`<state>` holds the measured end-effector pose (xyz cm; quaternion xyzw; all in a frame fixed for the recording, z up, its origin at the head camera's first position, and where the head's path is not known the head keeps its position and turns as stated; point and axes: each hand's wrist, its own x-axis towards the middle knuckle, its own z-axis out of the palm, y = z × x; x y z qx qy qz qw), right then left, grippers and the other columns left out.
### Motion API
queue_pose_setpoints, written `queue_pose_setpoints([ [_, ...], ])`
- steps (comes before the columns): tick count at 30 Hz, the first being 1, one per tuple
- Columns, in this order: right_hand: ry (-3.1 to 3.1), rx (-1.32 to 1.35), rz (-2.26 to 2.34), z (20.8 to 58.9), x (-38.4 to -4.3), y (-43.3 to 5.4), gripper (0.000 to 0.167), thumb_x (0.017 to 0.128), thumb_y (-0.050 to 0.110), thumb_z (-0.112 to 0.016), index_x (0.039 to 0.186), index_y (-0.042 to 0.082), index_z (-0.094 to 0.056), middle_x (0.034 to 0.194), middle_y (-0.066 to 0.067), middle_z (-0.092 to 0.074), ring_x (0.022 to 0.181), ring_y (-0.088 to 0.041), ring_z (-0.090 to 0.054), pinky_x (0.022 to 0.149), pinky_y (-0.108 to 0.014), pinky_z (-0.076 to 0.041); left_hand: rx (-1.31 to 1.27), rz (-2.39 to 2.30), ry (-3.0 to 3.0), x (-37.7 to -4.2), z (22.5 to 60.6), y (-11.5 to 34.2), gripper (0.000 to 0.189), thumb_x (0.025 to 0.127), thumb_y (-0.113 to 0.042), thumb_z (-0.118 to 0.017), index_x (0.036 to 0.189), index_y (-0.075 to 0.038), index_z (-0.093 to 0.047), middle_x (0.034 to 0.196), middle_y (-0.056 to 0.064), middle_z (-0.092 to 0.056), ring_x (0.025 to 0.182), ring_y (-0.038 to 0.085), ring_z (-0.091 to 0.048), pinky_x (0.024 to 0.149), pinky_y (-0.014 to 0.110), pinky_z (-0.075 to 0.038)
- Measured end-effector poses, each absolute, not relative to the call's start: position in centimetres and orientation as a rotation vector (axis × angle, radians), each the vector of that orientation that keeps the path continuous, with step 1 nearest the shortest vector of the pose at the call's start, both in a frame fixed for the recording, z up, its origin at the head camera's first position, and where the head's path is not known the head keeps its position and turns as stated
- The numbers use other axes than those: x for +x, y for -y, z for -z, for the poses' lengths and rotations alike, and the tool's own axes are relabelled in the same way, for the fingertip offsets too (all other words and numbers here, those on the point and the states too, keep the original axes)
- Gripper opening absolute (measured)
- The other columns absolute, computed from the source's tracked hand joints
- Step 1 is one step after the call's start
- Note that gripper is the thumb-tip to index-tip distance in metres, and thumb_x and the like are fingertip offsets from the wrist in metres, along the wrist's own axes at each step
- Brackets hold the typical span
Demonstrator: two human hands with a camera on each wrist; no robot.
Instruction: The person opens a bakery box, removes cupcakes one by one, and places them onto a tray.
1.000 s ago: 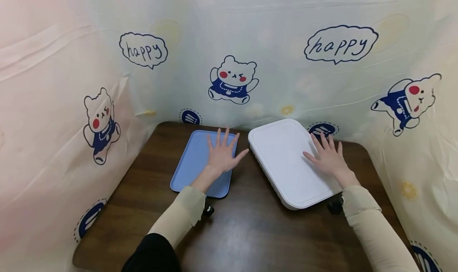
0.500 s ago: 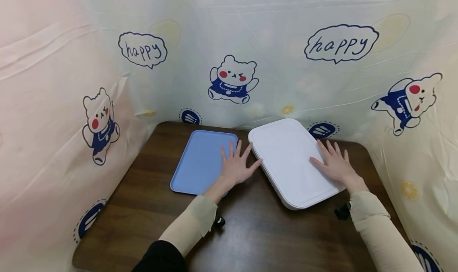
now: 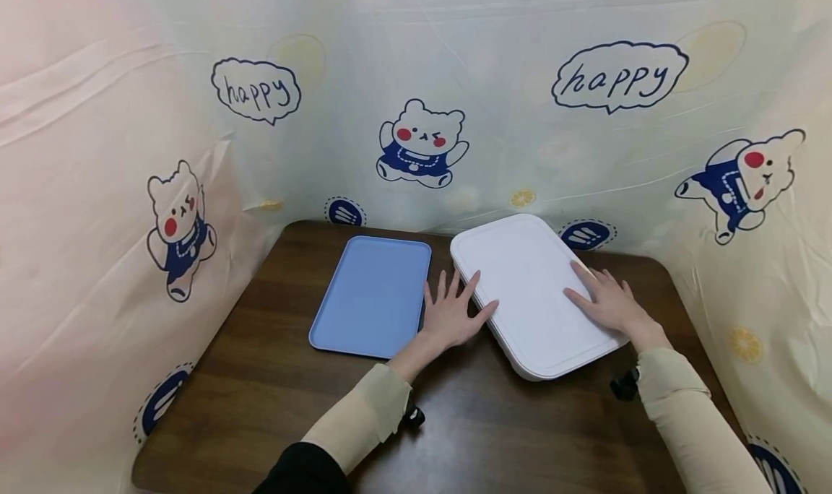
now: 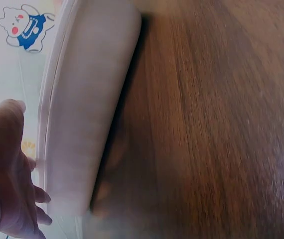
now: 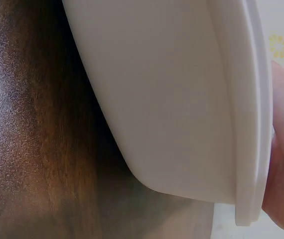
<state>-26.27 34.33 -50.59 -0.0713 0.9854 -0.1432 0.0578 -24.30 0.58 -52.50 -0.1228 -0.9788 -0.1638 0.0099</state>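
Observation:
A white lidded plastic box (image 3: 526, 292) stands at an angle on the right half of the table. My left hand (image 3: 451, 317) is at its left long edge, fingers spread, the thumb overlapping the lid in the head view. In the left wrist view, that hand's fingers reach beside the lid rim, above the box's side wall (image 4: 82, 109). My right hand (image 3: 611, 306) lies over the right edge, with thumb and index finger stretched onto the lid. The right wrist view shows the box's side (image 5: 167, 99) and rim, partly hiding the hand behind it.
A blue rectangular tray (image 3: 373, 295) lies flat on the brown wooden table (image 3: 260, 393), left of the box. Cloth printed with bears (image 3: 422, 144) hangs close around the back and both sides. Each wrist bears a small black camera (image 3: 412, 416).
My left hand has moved right and toward me, from over the blue tray to the box's left edge. My right hand has shifted slightly right and settled at the right edge.

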Motion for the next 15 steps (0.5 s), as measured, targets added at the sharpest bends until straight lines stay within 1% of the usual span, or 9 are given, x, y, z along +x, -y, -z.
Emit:
queue_pose_setpoints([
  [3,-2.99,-0.233,0.411,50.57,-26.27,-34.49,0.08,0.089,0.069,-0.035,0.152,0.028,-0.009,0.153,-0.025,-0.019,0.138,-0.052,-0.01,0.104,-0.073,-0.002,-0.379,0.525,3.054,-24.08,52.38,-0.99,0.08,0.079,-0.085,-0.017,0.148,-0.045,-0.009,0.159,0.004,-0.012,0.146,0.031,0.001,0.111,0.065,-0.002],
  [7,-2.991,-0.231,0.423,50.61,-26.23,-34.68,0.079,0.089,0.069,-0.035,0.152,0.028,-0.009,0.152,-0.027,-0.021,0.138,-0.051,-0.012,0.105,-0.071,-0.005,-0.365,0.52,3.052,-24.03,52.3,-1.26,0.081,0.079,-0.085,-0.018,0.149,-0.044,-0.01,0.159,0.004,-0.012,0.146,0.03,0.001,0.111,0.065,-0.003],
  [12,-2.968,-0.213,0.508,50.92,-26.29,-34.72,0.081,0.087,0.07,-0.037,0.152,0.03,-0.009,0.151,-0.026,-0.024,0.136,-0.05,-0.022,0.105,-0.069,-0.017,-0.378,0.54,3.05,-24.28,52.3,-1.26,0.083,0.079,-0.085,-0.019,0.149,-0.042,-0.01,0.159,0.006,-0.011,0.147,0.028,0.0,0.111,0.066,-0.004],
  [15,-2.934,-0.225,0.56,51.14,-26.32,-34.62,0.083,0.086,0.071,-0.038,0.152,0.03,-0.008,0.153,-0.023,-0.024,0.136,-0.05,-0.024,0.104,-0.068,-0.022,-0.374,0.562,3.052,-24.57,52.31,-0.99,0.085,0.079,-0.085,-0.02,0.15,-0.039,-0.01,0.159,0.007,-0.01,0.147,0.027,0.0,0.11,0.066,-0.003],
])
